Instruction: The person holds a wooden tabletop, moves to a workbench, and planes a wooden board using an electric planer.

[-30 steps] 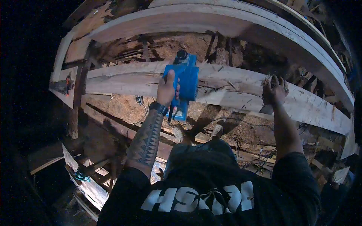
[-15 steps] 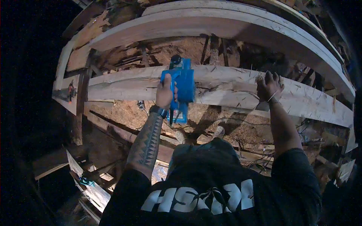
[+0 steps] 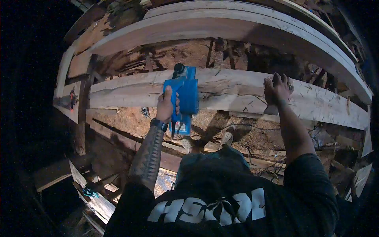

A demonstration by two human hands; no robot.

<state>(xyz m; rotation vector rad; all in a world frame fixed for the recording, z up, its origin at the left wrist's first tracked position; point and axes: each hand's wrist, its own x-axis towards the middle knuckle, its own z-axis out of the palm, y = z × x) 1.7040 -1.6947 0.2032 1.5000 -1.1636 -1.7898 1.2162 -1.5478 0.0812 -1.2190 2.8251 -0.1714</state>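
Note:
My left hand [image 3: 166,106] is wrapped around the handle of a blue electric planer [image 3: 188,96]. The planer sits across a long, pale wooden plank [image 3: 237,85] with dark cracks along its grain. Farther right on the same plank, my right hand [image 3: 277,91] has its fingers curled over a rough brownish clump that looks like wood shavings [image 3: 268,83]. Small loose shavings lie scattered on the plank to the right of this hand. The planer's underside is hidden.
Beyond the plank lie stacked long boards [image 3: 221,25]. Sawdust [image 3: 126,120] covers the ground below, where a dark cable [image 3: 252,128] runs near my feet. A wooden post [image 3: 82,102] stands at the plank's left end. A board with a teal object [image 3: 90,192] is at lower left.
The planer and my left hand have shifted slightly left and toward me. My right hand has also moved a little left on the plank, its fingers still curled.

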